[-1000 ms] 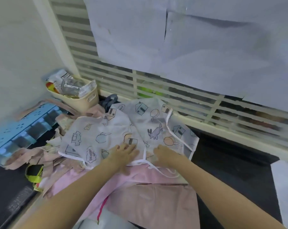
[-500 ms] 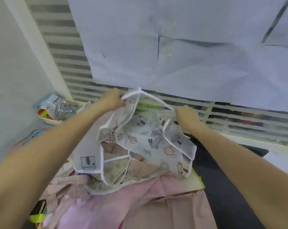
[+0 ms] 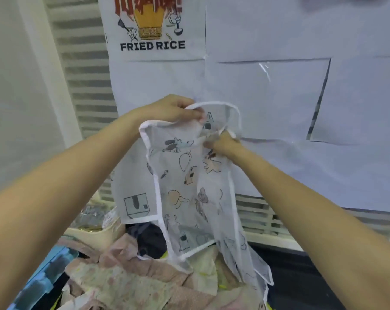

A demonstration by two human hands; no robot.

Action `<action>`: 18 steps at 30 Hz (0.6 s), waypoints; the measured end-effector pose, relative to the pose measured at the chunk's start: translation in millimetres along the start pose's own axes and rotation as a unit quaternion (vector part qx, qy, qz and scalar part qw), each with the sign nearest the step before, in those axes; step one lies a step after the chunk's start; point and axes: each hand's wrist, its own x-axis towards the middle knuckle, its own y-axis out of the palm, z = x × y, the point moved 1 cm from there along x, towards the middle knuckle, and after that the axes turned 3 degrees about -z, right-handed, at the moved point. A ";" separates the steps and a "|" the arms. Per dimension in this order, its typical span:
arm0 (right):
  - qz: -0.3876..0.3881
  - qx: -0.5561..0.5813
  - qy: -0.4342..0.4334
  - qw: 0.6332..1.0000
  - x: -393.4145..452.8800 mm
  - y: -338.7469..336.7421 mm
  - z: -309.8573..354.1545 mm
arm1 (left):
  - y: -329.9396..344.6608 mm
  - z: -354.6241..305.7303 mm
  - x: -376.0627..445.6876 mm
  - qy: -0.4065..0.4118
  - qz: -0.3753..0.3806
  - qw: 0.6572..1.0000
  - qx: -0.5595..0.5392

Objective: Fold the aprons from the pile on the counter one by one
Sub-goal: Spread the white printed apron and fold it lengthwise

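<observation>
Pink and floral cloth of the pile [image 3: 131, 285] lies heaped on the table below, a FRIED RICE poster [image 3: 152, 30] behind. The translucent printed apron [image 3: 189, 193] hangs lengthwise downward, its top pinched by left hand [image 3: 169, 109] and right hand [image 3: 223, 144].

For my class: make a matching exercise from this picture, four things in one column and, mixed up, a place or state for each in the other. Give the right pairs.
Things
1. printed apron
2. left hand
3. pile of aprons
4. FRIED RICE poster

Places or states
A. fixed on the wall, top of view
B. lying crumpled on the counter
C. held up, hanging down
D. gripping the apron's top edge

Pairs: 1-C, 2-D, 3-B, 4-A
</observation>
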 end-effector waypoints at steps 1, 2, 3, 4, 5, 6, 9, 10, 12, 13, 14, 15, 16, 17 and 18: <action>-0.050 -0.044 -0.016 0.998 3.0 -11.8 2.8 | -0.1 1.1 -3.9 0.000 0.023 1.000 -0.010; -0.085 -0.050 -0.037 0.994 8.3 -29.7 7.2 | -2.2 3.9 -8.4 -0.011 0.047 0.998 -0.032; -0.114 -0.012 -0.047 0.992 11.5 -51.0 9.8 | -2.0 8.4 -12.9 -0.031 0.086 0.993 -0.069; -0.124 0.050 -0.044 0.990 10.5 -71.3 14.1 | -2.3 11.5 -18.3 -0.052 0.131 0.983 -0.121; -0.126 0.074 -0.049 0.988 8.3 -88.3 22.6 | -3.9 16.2 -21.7 -0.067 0.173 0.967 -0.177; -0.106 0.066 -0.057 0.991 4.1 -99.3 33.6 | -5.7 19.5 -23.6 -0.079 0.196 0.951 -0.227; -0.040 -0.008 -0.070 0.997 -20.7 -108.9 58.0 | -12.3 34.8 -12.0 -0.072 0.112 0.958 -0.254; -0.015 -0.013 -0.059 0.998 -28.3 -107.3 59.6 | -14.2 42.1 -5.6 -0.067 0.055 0.979 -0.186; 0.006 -0.033 -0.036 0.999 -42.2 -105.5 50.0 | -9.0 50.5 5.1 -0.070 0.049 0.996 0.012; 0.006 -0.052 -0.032 0.998 -48.8 -105.6 44.4 | 2.6 51.9 7.7 -0.077 0.107 0.989 0.073; 0.007 -0.062 -0.038 0.997 -49.3 -104.9 39.9 | 15.7 54.0 7.8 -0.082 0.173 0.977 0.094; -0.006 -0.052 -0.030 0.998 -55.8 -107.6 31.8 | 36.7 50.9 8.3 -0.073 0.245 0.963 0.088; -0.026 -0.025 -0.016 0.999 -54.1 -109.2 23.2 | 55.1 48.0 6.8 -0.055 0.283 0.955 0.068; -0.052 -0.030 -0.004 0.998 -55.3 -112.3 18.6 | 72.2 43.4 5.5 -0.034 0.294 0.954 0.042; -0.057 -0.075 0.006 0.996 -57.3 -116.1 9.6 | 91.2 36.1 3.5 -0.022 0.284 0.958 0.005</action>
